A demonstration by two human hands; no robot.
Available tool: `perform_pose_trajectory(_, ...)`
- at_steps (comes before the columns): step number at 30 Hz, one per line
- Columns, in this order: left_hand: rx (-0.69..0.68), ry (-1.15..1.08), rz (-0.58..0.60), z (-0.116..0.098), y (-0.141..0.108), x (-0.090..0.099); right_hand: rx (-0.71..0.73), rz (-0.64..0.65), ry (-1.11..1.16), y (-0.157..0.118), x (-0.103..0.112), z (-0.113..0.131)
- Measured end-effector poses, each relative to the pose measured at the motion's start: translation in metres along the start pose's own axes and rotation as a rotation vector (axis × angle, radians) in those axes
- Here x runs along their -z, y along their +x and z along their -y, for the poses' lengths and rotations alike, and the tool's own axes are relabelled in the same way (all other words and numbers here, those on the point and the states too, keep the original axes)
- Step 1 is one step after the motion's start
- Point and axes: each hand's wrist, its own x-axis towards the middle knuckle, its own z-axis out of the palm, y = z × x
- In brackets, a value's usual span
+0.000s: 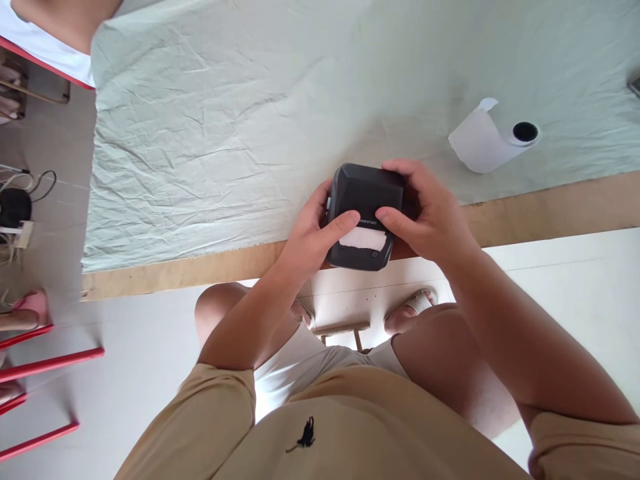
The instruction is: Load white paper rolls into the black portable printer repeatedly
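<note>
Printer [370, 197] gripped by left hand [315, 233] and right hand [435, 217], thumbs on top, fingers curled round sides; roll [485, 143] at two o'clock

Own hands: two, one left hand [315, 230], one right hand [434, 215]. Black device [370, 188]: one; white paper strip [364, 238] on it, one. Loose paper roll [484, 143]: one. Bench [560, 208]: one. Pale green cloth [225, 140]: one. Red bars [55, 362], lower left: four. Other person's limb [70, 21], upper left: one.
</note>
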Motion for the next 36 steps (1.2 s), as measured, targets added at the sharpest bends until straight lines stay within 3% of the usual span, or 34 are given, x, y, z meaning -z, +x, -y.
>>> perform_pose_trajectory(6,-0.046,-0.071,0.044,0.001,0.002,0.003,0.022,0.001,-0.039,-0.002,0.000,0.003)
perform_pose_trajectory(9,-0.057,-0.110,-0.026,0.004,0.005,0.002,-0.003,0.030,-0.053,-0.001,0.004,0.008)
perform_pose_trajectory(13,-0.040,-0.147,-0.136,0.006,0.007,-0.001,0.073,0.032,-0.018,0.000,0.009,0.009)
perform_pose_trajectory(17,-0.045,-0.129,-0.173,0.004,0.009,-0.002,0.063,0.094,0.001,0.002,0.013,0.008)
perform_pose_trajectory(22,-0.034,-0.170,-0.206,0.003,0.011,-0.004,0.167,-0.016,-0.043,0.005,0.021,0.012)
perform_pose_trajectory(29,-0.015,-0.105,-0.053,0.004,0.008,-0.002,-0.042,-0.347,0.069,0.015,0.020,0.018)
perform_pose_trajectory(32,-0.017,-0.077,-0.015,0.003,0.005,0.000,-0.024,-0.476,0.066,0.019,0.014,0.026)
perform_pose_trajectory(34,-0.015,-0.079,0.016,0.001,0.004,0.001,0.007,-0.437,0.040,0.019,0.013,0.033)
perform_pose_trajectory(36,-0.018,-0.076,0.048,-0.001,0.003,0.000,0.042,-0.290,-0.087,0.018,0.015,0.040)
